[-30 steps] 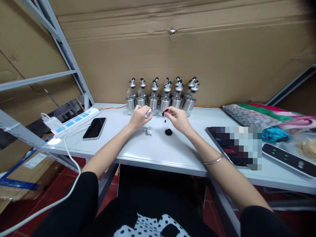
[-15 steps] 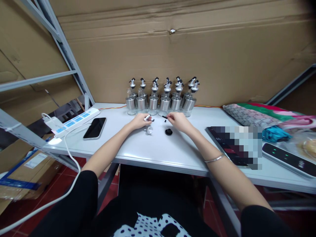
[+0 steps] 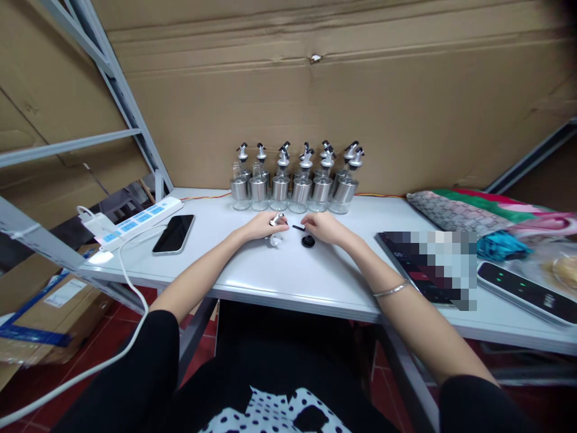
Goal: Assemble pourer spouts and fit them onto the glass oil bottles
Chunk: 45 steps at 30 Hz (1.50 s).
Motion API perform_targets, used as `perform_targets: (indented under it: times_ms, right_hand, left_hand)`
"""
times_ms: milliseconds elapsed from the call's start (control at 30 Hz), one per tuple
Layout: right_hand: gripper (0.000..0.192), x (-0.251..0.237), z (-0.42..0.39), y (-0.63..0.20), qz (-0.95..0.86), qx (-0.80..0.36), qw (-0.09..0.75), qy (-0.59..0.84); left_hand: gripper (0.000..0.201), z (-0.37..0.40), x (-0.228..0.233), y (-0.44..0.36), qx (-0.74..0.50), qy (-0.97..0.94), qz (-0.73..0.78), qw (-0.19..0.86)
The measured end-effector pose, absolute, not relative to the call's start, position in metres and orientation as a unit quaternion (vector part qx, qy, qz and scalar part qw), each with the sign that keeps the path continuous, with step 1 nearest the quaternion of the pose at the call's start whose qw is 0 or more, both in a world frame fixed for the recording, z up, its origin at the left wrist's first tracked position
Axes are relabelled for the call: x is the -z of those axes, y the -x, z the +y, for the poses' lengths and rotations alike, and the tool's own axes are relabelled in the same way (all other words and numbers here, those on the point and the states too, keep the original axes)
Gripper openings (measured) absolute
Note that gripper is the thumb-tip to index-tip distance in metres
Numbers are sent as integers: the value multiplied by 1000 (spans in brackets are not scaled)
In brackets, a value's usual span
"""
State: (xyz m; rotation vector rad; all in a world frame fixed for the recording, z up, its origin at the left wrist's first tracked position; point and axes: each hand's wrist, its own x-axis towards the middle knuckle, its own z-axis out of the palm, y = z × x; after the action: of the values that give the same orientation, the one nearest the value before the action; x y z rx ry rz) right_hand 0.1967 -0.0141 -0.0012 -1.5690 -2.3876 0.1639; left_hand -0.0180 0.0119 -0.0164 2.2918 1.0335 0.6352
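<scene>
My left hand is closed on a small silver pourer spout with a dark tip. Pinched in the fingers of my right hand is a small black strip, pointing left toward the spout; a narrow gap separates the two. A clear plastic piece lies on the table just below my left hand. Below my right fingers rests a round black stopper. Behind both hands stand several glass bottles with metal sleeves, most topped with silver and black pourers.
On the left of the white table are a phone and a power strip with a white cable. To the right lie a tablet, partly pixelated, a black-topped device and coloured fabric. Cardboard stands behind.
Both hands have moved slightly toward me. My left hand has also shifted right with the spout, and the black strip has come left, closer to it.
</scene>
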Motion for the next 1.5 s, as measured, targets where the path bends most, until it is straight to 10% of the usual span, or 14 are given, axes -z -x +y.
perform_targets:
  times_ms: [1167, 1500]
  right_hand:
    - [45, 8, -2, -206, -899, -147, 200, 360]
    - [49, 4, 4, -218, -897, -108, 116, 413]
  left_hand:
    - [42, 8, 22, 9, -232, -832, 348, 365]
    - [20, 15, 13, 22, -303, -893, 332, 28]
